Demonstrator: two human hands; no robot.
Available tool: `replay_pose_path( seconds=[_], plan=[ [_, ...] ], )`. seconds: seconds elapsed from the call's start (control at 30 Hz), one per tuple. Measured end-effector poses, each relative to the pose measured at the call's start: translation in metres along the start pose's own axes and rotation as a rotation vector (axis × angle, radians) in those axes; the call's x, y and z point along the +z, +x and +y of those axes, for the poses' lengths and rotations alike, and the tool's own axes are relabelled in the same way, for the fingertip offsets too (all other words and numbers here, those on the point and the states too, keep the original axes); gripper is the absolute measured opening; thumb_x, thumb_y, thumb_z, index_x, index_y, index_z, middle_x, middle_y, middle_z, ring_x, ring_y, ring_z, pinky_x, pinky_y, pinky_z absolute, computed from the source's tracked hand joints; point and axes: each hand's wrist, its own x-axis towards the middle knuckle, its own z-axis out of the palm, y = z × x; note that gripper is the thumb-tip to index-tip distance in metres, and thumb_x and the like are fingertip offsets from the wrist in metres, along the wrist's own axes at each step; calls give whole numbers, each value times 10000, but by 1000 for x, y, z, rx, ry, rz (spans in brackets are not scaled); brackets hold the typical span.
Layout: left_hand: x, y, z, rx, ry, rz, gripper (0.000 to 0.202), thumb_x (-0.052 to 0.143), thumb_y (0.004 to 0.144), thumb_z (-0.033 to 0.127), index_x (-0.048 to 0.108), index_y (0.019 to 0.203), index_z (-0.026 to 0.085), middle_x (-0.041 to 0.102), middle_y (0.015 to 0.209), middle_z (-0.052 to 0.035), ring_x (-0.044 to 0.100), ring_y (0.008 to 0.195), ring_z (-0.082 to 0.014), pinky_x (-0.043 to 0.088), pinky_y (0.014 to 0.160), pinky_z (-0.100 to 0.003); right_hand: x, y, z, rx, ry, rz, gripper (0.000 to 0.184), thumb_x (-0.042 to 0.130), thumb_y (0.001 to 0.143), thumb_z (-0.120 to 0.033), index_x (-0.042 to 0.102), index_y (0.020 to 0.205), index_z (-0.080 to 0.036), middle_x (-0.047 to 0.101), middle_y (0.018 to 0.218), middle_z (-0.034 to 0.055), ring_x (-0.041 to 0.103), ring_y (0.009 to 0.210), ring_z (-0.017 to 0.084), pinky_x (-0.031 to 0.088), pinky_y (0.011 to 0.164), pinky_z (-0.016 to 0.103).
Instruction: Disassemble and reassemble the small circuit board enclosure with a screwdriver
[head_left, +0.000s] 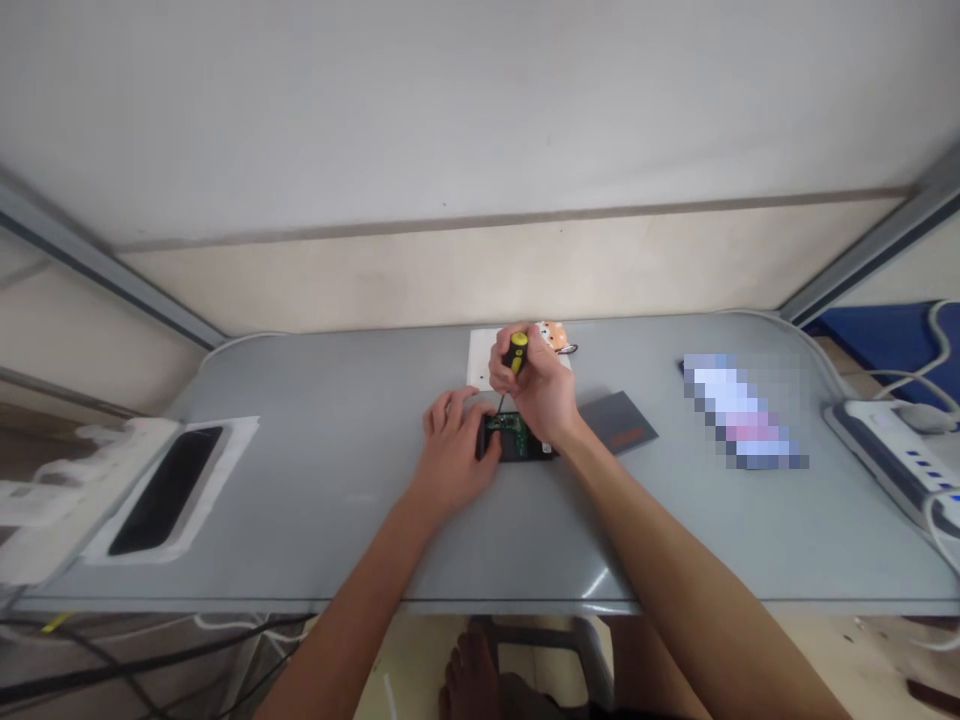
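A screwdriver point(517, 352) with a black and yellow handle is gripped in my right hand point(544, 395), its fingers wrapped round the handle. The shaft points down, with its tip at the green circuit board point(519, 428) near the board's far left part. That board sits in a flat black case point(517, 455) on the desk. At the case's left end, my left hand point(454, 450) steadies it, thumb on the near side and fingers on the far side. My right hand and wrist hide part of the case's right end.
A dark grey flat panel point(621, 422) lies right of the case. Behind my right hand are a white sheet point(482, 358) and an orange-and-white animal-shaped item point(555, 335). A blurred-out phone-like object point(739, 415) lies right, near a power strip point(877, 440). A black phone point(166, 490) lies left.
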Motion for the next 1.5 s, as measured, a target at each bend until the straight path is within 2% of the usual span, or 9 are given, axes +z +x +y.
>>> replay_pose_path(
  seconds=[0.17,0.37,0.6,0.87,1.0,1.27,1.5],
  plan=[
    [-1,0,1,-7,-10,-8,244,576,955,251,609,1194,210,520,1447,-133,408,1342,-347,347,1143,-565,-1,1,-1,-35,19,-29,358,502,1015,-520,575,831,-222,342,652,-31,260,557,116,261,544,255],
    [-2,0,2,-10,-14,-10,248,586,953,246,604,1197,207,524,1441,-137,413,1346,-352,347,1148,-566,2,0,0,-31,-5,12,353,524,993,-544,559,837,-229,389,715,-14,326,584,121,309,558,262],
    [-1,0,1,-5,-12,-4,238,585,956,246,603,1192,216,519,1448,-125,407,1348,-352,346,1147,-562,0,1,-1,-16,-19,6,385,491,1009,-561,550,827,-227,343,668,-31,275,553,115,275,538,256],
    [0,0,0,5,-12,0,242,587,952,244,589,1191,204,528,1435,-131,419,1334,-346,355,1133,-552,1,0,0,-19,-24,0,401,468,1017,-573,554,835,-227,362,686,-23,301,569,120,307,556,265],
    [-1,0,0,4,-15,-2,229,577,957,240,586,1184,213,525,1435,-127,417,1338,-339,353,1136,-548,0,1,-1,-50,2,13,353,515,1006,-525,558,827,-225,370,696,-22,284,563,116,271,542,262],
    [0,0,0,1,-9,-11,232,577,955,241,588,1184,209,522,1443,-131,415,1341,-351,357,1133,-562,1,0,-1,-45,53,-4,334,497,1022,-487,573,838,-218,389,710,-19,315,579,112,291,564,259],
    [1,-1,-1,16,-11,9,244,570,962,243,585,1204,217,523,1436,-131,420,1337,-339,359,1135,-554,0,2,0,-32,-1,6,373,475,1022,-543,551,836,-228,349,670,-31,288,558,116,289,541,256]
  ],
)
